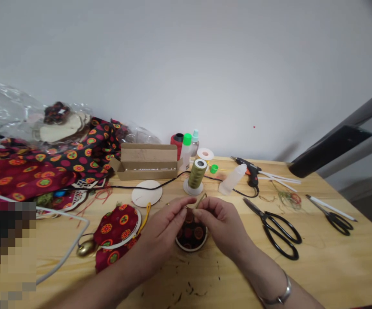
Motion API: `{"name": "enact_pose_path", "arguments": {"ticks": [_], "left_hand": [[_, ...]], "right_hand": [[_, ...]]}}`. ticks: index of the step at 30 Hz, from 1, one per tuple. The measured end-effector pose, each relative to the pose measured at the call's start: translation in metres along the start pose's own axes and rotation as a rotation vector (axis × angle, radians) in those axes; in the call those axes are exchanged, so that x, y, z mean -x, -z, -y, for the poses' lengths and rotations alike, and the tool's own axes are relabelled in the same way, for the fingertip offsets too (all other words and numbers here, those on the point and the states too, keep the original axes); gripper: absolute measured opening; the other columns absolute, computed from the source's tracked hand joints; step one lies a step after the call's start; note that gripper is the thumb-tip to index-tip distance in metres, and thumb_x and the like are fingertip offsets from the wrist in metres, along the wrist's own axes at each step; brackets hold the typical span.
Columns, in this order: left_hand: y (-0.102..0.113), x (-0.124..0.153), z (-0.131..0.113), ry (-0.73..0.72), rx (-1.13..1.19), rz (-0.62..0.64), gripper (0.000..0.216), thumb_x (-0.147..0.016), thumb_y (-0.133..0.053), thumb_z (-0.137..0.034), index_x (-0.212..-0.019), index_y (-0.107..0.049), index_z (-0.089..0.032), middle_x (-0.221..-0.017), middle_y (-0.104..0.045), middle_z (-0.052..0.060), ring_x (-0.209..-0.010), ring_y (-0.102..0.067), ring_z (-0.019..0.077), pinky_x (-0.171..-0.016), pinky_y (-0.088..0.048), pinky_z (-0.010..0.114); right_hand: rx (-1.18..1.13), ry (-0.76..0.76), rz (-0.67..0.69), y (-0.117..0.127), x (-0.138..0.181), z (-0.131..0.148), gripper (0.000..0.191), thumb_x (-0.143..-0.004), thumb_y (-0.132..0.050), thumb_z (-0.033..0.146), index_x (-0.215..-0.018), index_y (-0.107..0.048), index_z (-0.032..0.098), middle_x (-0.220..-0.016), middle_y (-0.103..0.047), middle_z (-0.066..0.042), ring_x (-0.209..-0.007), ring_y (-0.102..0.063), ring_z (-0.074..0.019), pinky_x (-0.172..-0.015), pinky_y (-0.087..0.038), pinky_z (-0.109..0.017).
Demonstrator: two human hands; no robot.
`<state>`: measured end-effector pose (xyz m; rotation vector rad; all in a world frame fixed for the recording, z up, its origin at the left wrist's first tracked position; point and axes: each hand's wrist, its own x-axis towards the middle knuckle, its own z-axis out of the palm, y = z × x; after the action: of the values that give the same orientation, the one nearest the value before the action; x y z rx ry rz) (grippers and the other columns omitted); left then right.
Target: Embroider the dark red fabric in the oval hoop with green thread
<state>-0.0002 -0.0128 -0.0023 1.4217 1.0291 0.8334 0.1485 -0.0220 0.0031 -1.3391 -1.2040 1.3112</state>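
In the middle of the table lies a round disc (191,240) covered in dark patterned fabric, with a pale rim. My left hand (163,227) is over its upper left edge, thumb and fingers closed in a pinch; what sits between them is hidden. At the upper right of the disc my right hand (221,221) pinches a short olive cord (201,199), which curls up above the fingertips. A spool of olive thread (196,175) stands upright just behind both hands. Left of my left forearm is a red patterned fabric round (118,225) with a white edge.
Black-handled scissors (279,231) lie to the right, with a smaller pair (337,221) farther out. Behind are a cardboard box (147,171), a green-capped bottle (186,152), a white bottle (233,180) and a glue gun (250,169). Patterned cloth (21,178) heaps at left.
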Motion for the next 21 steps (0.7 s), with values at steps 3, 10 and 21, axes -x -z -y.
{"name": "enact_pose_path", "arguments": {"ticks": [3, 10, 21], "left_hand": [[0.0002, 0.0004, -0.0007, 0.009, -0.064, 0.008, 0.032, -0.087, -0.042, -0.030, -0.112, -0.058, -0.022, -0.101, -0.067, 0.002, -0.094, -0.059, 0.0180, -0.081, -0.046, 0.027], [-0.0009, -0.0018, 0.0009, -0.111, -0.143, 0.025, 0.025, -0.082, -0.051, -0.024, -0.102, -0.066, -0.024, -0.093, -0.069, 0.000, -0.085, -0.061, 0.0159, -0.077, -0.045, 0.024], [-0.0002, -0.0009, 0.0022, 0.001, -0.153, -0.058, 0.016, -0.076, -0.057, -0.025, -0.077, -0.071, -0.017, -0.070, -0.068, 0.002, -0.068, -0.060, 0.0167, -0.063, -0.046, 0.025]], "right_hand": [[-0.028, -0.021, 0.027, 0.0000, 0.0002, -0.0002, 0.013, -0.071, -0.056, 0.021, -0.059, -0.052, 0.017, -0.050, -0.053, 0.004, -0.044, -0.049, -0.0096, -0.044, -0.040, -0.021], [0.010, -0.036, -0.012, -0.0002, -0.0003, -0.0002, 0.011, -0.068, -0.057, 0.020, -0.059, -0.054, 0.016, -0.052, -0.052, 0.004, -0.045, -0.047, -0.0086, -0.043, -0.041, -0.020], [0.066, 0.008, -0.026, 0.0009, -0.0008, -0.0035, 0.011, -0.070, -0.058, 0.020, -0.060, -0.054, 0.016, -0.052, -0.052, 0.004, -0.047, -0.047, -0.0081, -0.045, -0.039, -0.019]]}}
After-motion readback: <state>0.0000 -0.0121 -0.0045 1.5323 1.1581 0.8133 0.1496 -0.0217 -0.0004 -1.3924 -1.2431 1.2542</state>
